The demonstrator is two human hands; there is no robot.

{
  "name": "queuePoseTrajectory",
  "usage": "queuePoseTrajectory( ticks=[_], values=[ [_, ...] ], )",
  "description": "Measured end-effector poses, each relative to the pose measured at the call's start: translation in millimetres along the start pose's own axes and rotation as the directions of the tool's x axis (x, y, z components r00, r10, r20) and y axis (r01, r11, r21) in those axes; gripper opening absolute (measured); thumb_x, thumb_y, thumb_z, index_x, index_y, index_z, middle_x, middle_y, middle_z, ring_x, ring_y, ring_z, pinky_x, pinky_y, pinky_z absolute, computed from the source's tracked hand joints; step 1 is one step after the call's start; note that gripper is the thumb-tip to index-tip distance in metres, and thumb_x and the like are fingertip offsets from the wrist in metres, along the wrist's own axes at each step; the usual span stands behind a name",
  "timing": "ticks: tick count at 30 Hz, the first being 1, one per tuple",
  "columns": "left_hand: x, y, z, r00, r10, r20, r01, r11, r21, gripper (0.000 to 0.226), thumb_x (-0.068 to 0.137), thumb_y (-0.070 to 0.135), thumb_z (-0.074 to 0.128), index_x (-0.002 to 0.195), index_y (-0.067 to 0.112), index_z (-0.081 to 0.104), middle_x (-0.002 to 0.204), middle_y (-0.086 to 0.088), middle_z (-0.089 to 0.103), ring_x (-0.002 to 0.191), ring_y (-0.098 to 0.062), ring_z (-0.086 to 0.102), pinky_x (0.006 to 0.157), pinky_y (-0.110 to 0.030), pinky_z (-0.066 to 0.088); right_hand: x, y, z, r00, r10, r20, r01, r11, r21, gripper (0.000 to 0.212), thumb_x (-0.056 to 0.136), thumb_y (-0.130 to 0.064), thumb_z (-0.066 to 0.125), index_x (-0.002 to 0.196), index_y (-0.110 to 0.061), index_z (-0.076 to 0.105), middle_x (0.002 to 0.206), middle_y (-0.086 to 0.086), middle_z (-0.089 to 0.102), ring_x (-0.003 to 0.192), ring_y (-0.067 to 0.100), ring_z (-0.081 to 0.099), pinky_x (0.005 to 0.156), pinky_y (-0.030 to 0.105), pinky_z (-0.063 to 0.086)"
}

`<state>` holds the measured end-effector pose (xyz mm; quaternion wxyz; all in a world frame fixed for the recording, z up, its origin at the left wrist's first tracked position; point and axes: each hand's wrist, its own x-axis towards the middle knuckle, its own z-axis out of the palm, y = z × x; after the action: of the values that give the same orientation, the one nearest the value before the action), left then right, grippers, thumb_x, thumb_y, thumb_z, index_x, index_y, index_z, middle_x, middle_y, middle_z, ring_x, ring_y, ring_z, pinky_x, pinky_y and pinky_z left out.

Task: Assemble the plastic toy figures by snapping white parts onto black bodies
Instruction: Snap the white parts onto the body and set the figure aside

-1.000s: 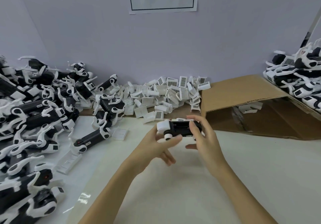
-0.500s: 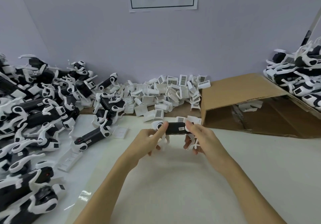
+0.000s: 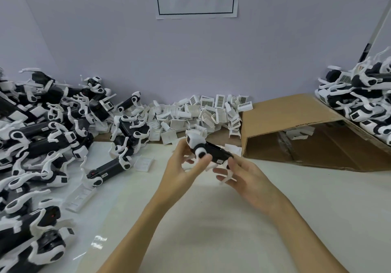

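Note:
Above the middle of the white table I hold one toy figure, a black body with a white head cap at its upper left end and white legs hanging below. My left hand grips its white front end, thumb against the round white joint. My right hand holds the black rear end from below, with white legs between its fingers. A heap of loose white parts with barcode labels lies at the back by the wall.
A large pile of black-and-white figures covers the left side of the table. An open cardboard box lies on its side at the right. More figures are stacked on it at the far right.
The figure has been turned: its white head end now tilts up to the left and its legs hang down. Both hands shifted slightly right and closer to me.

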<state>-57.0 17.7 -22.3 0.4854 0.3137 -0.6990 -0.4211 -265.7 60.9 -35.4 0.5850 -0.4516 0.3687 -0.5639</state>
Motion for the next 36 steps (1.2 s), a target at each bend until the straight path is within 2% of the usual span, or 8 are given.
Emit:
queuePoseTrajectory(
  ticks=[2,6,9,13,17,23,28,36],
  values=[
    [4,0,-3,0.987,-0.161,-0.017,0.157,0.979,-0.13,0.057,0.082,0.066,0.073,0.112,0.017,0.068,0.103,-0.005,0.074,0.099,-0.02,0.071,0.092,-0.035,0.049,2,1,4,0.987,-0.038,-0.157,0.021,0.994,-0.111,0.074,0.074,-0.066,0.084,0.125,-0.013,0.073,0.119,0.01,0.074,0.102,0.021,0.07,0.089,0.031,0.057],
    [11,-8,-16,0.965,-0.261,0.017,0.254,0.922,-0.293,0.03,0.091,0.053,0.075,0.096,0.023,0.077,0.098,0.002,0.076,0.097,-0.025,0.076,0.086,-0.037,0.049,7,13,12,0.976,-0.109,-0.188,0.03,0.924,-0.382,0.057,0.092,-0.063,0.057,0.123,-0.018,0.071,0.113,-0.002,0.076,0.108,0.015,0.07,0.092,0.032,0.059],
    [16,-13,-20,0.926,-0.345,-0.152,0.268,0.886,-0.378,0.061,0.084,0.055,0.077,0.113,0.002,0.075,0.097,-0.007,0.07,0.087,-0.031,0.078,0.077,-0.035,0.051,8,22,15,0.984,-0.106,-0.142,0.008,0.828,-0.56,0.056,0.096,-0.069,0.041,0.136,-0.035,0.06,0.133,-0.015,0.062,0.12,0.005,0.063,0.099,0.022,0.052],
    [22,-21,-31,0.835,-0.473,-0.281,0.283,0.807,-0.518,0.068,0.073,0.061,0.078,0.119,0.011,0.075,0.11,-0.01,0.061,0.069,-0.026,0.072,0.069,-0.033,0.052,19,29,-5,0.913,-0.4,-0.08,0.047,0.298,-0.953,0.051,0.109,-0.037,0.049,0.156,-0.021,0.042,0.163,-0.009,0.036,0.153,0.011,0.028,0.123,0.029,0.029],
    [19,-28,-35,0.84,-0.477,-0.258,0.299,0.805,-0.513,0.038,0.083,0.055,0.078,0.101,0.022,0.084,0.104,-0.008,0.065,0.065,-0.025,0.07,0.066,-0.032,0.05,33,28,-21,0.954,-0.289,-0.083,-0.079,0.023,-0.997,0.059,0.11,-0.031,0.046,0.163,-0.012,0.027,0.17,0.003,0.028,0.157,0.021,0.023,0.124,0.035,0.024],
    [13,-27,-23,0.906,-0.323,-0.274,0.274,0.94,-0.202,0.064,0.072,0.069,0.076,0.111,0.02,0.064,0.106,0.007,0.064,0.089,-0.018,0.073,0.074,-0.031,0.05,31,25,-22,0.941,-0.318,-0.118,-0.117,0.024,-0.993,0.044,0.103,-0.03,0.063,0.143,-0.014,0.055,0.125,0.003,0.062,0.112,0.024,0.049,0.1,0.035,0.037],
    [4,-29,-12,0.961,0.116,-0.25,-0.03,0.945,0.325,0.055,0.087,0.039,0.087,0.133,0.036,0.056,0.124,0.016,0.063,0.12,-0.008,0.06,0.081,-0.018,0.049,20,20,-21,0.924,-0.352,-0.153,-0.07,0.238,-0.969,0.028,0.106,-0.026,0.059,0.128,-0.01,0.069,0.111,0.006,0.056,0.11,0.028,0.051,0.097,0.036,0.04],
    [-1,-19,3,0.993,0.012,-0.119,0.0,0.995,0.1,0.067,0.084,0.051,0.082,0.145,0.05,0.054,0.125,0.025,0.065,0.114,0.003,0.062,0.093,-0.008,0.044,8,7,-1,0.915,-0.3,-0.27,-0.009,0.654,-0.756,0.019,0.112,-0.033,0.04,0.107,-0.02,0.054,0.101,-0.001,0.068,0.082,0.018,0.071,0.066,0.032,0.055]
  ],
)
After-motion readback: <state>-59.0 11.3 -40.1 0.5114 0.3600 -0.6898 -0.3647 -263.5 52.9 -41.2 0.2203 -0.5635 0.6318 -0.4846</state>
